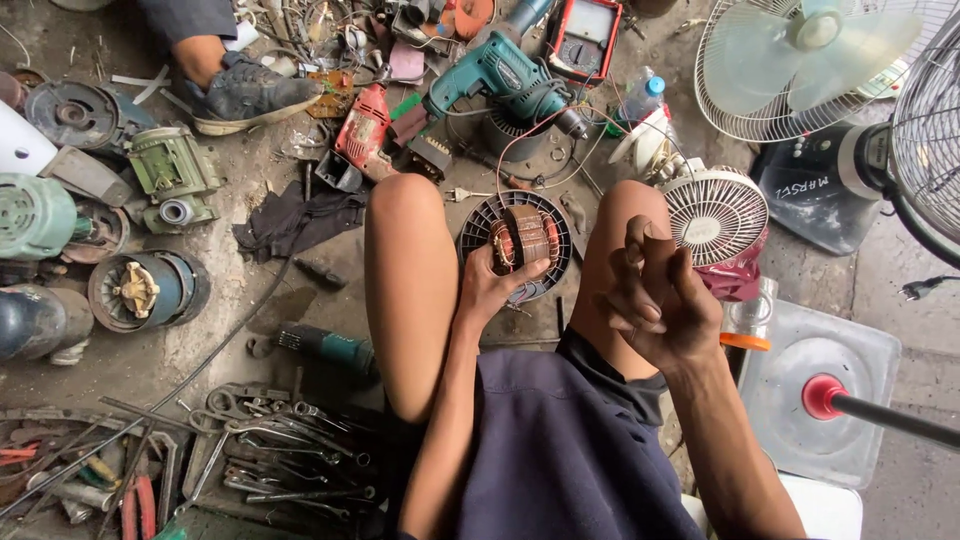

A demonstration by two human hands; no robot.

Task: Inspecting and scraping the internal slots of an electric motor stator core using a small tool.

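From here I look straight down between my two bare knees to the workshop floor (300,300). My left hand (490,290) has its grip closed around the stator (523,238), a small motor core with copper windings and a dark laminated band across its middle. It is held up between the knees, just above a round black fan guard (478,225) lying on the floor behind it. The thumb lies along the lower right edge of the core, the other fingers wrap under it, and the forearm comes up from below, nearly vertical in the view. The stator's bore seems to face up toward the camera, though the windings blur it and I would not swear to that.

My right hand (655,300) holds nothing. It hovers to the right of the stator, in front of the right knee, well apart from the core and at about the same height. The fingers are loosely curled, one raised, the palm turned toward the left. So the stator lies to the left of the free hand, with the knee partly between.

On the floor nearby: a teal drill (500,80) beyond the guard, a small white fan (715,215) to the right, spanners (270,450) at lower left, and another person's shoe (250,95) at the top.
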